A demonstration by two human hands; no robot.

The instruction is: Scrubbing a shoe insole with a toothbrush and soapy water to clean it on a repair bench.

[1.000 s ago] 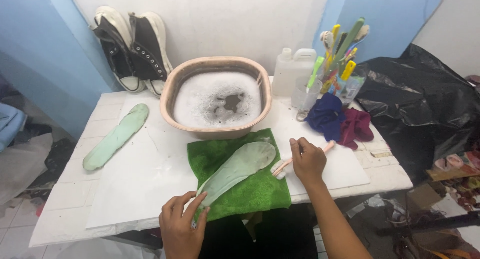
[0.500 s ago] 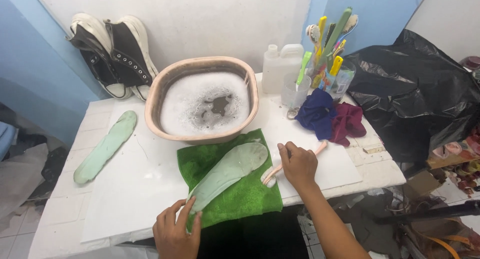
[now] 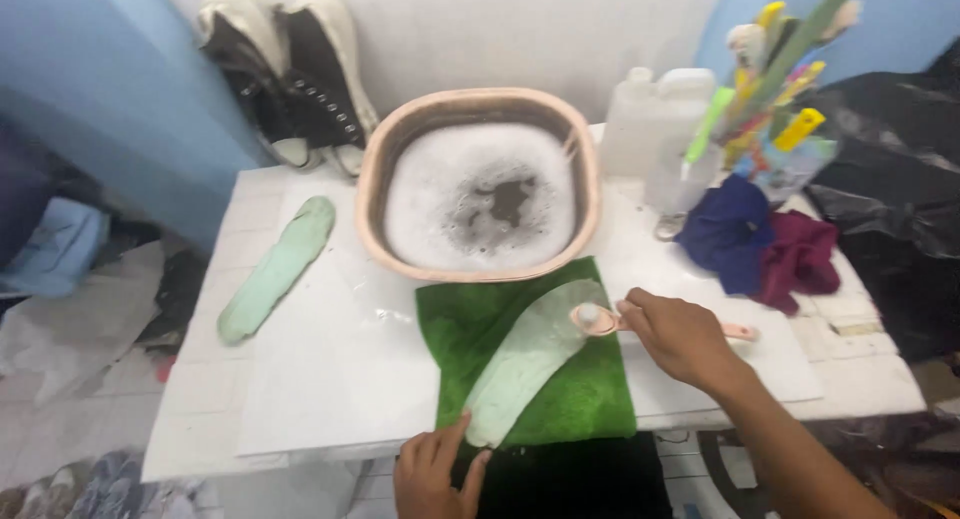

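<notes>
My left hand [image 3: 432,471] pins the near end of the insole [image 3: 525,361]: pale green, wet, lying diagonally on the green towel [image 3: 590,399]. My right hand [image 3: 680,334] is closed around a pink brush [image 3: 600,320], head on the insole's far end. Beyond, 1 foamy basin [image 3: 385,179].

The left hand [image 3: 432,471] lies low, fingers [image 3: 450,439] spread and pressing down; the right hand [image 3: 680,337] reaches forward, fingers curled in a grip.

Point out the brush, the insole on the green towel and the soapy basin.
brush [image 3: 600,320], head view, on its round head.
insole on the green towel [image 3: 525,364], head view, on its middle.
soapy basin [image 3: 372,194], head view, on its left rim.
</notes>
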